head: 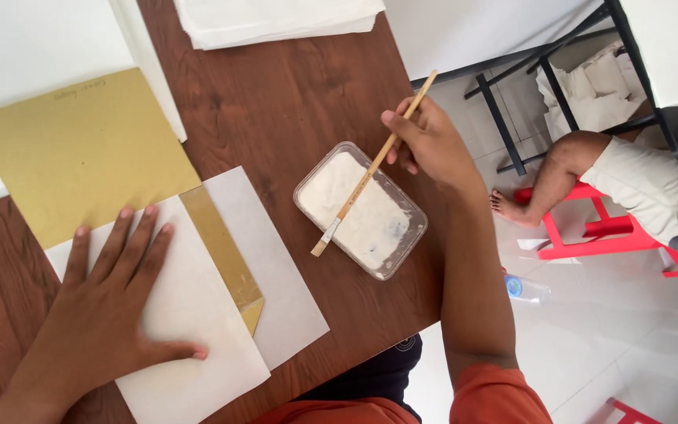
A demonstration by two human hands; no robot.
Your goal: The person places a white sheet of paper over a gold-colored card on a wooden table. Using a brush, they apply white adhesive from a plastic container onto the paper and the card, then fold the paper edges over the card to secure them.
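A dark wood-grain table (284, 102) carries a clear plastic tub of white paste (360, 210), a gold card sheet (80, 153), a white paper sheet (276, 267) partly under it, and what looks like stacked white sheets (276, 20) at its far edge.

The person has two bare arms. The left hand (107, 314) has no ring and no watch on it. Its fingers are long, and the nails are short and pale. The right hand (425, 141) is bare too, with nothing round the wrist. Up by the right shoulder there is a short orange sleeve (496, 392). More of the orange top shows low down by the body. Under it sits a bit of dark blue cloth (378, 377).
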